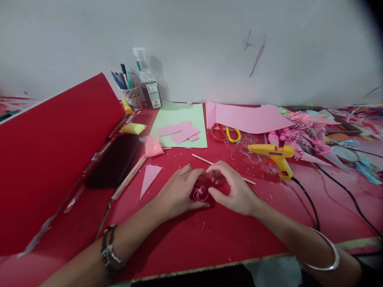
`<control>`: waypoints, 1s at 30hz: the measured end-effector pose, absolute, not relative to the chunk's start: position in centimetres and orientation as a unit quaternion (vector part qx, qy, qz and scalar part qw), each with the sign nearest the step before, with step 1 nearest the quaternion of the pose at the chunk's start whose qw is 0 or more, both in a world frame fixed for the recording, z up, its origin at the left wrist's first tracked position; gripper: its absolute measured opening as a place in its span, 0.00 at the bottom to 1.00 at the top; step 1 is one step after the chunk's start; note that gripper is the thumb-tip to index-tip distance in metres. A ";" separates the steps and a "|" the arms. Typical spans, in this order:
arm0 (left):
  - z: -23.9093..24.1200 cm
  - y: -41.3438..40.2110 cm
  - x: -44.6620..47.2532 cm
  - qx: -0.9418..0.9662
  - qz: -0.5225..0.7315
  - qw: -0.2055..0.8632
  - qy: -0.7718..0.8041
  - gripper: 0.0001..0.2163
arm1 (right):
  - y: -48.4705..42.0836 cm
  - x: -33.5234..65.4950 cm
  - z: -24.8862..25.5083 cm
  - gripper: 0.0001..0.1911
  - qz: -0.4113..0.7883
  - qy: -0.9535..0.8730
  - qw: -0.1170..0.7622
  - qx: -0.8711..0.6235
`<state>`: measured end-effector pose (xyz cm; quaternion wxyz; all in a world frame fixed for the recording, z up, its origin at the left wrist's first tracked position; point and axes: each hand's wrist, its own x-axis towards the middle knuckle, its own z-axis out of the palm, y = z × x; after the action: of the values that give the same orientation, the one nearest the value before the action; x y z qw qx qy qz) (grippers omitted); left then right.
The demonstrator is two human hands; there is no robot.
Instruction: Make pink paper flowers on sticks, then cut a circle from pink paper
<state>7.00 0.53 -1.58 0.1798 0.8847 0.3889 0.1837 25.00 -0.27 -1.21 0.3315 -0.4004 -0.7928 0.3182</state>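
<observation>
Between my hands, low over the red tabletop, is a small pink swirl of thin curved strands (200, 193). My left hand (179, 191) is curled around its left side, thumb below and forefinger above. My right hand (232, 189) curves in from the other side with thumb and fingers apart, close to the swirl; whether it touches is hard to see. Just behind the hands lies a thin wooden stick (202, 159), partly covered by my right hand. A pink paper triangle (150, 179) rests left of my left hand.
A yellow glue gun (271, 153) with a black cord stands at right, near red-and-yellow-handled scissors (233, 134). Pink paper cones (305, 139) pile beyond. Pink scraps (185, 132) lie on a green sheet (197, 113). Left are a dark phone-like slab (115, 161) and a red board (60, 159).
</observation>
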 end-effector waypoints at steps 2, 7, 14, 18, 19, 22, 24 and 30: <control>-1.9 0.4 7.0 0.888 0.195 0.150 0.388 0.22 | -0.4 24.8 -1.2 0.21 0.329 -0.806 0.300 -0.391; -2.6 0.3 7.0 0.895 0.198 0.116 0.382 0.25 | -0.6 24.4 -1.4 0.21 0.331 -0.842 0.193 -0.379; -2.5 0.5 6.6 0.884 0.193 0.193 0.380 0.24 | -0.3 24.7 -1.4 0.15 0.323 -0.843 0.234 -0.362; -2.5 0.7 6.4 0.863 0.186 0.219 0.416 0.22 | -0.3 24.8 -1.1 0.12 0.316 -0.842 0.265 -0.349; -2.5 0.7 6.3 0.858 0.184 0.229 0.420 0.20 | -0.3 24.8 -1.1 0.11 0.316 -0.842 0.269 -0.345; -2.4 0.8 6.3 0.859 0.161 0.230 0.429 0.11 | -0.4 24.7 -1.1 0.09 0.313 -0.841 0.278 -0.342; -2.2 0.9 6.4 0.865 0.141 0.204 0.437 0.06 | -0.4 24.6 -1.1 0.11 0.310 -0.838 0.281 -0.349; -1.9 1.1 6.4 0.863 0.132 0.211 0.439 0.07 | -0.1 24.6 -1.7 0.15 0.308 -0.803 0.304 -0.409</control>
<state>6.40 1.08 -1.92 0.2109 0.8634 0.4388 0.1320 24.62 -0.08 -1.71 0.3036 -0.4095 -0.8033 0.3081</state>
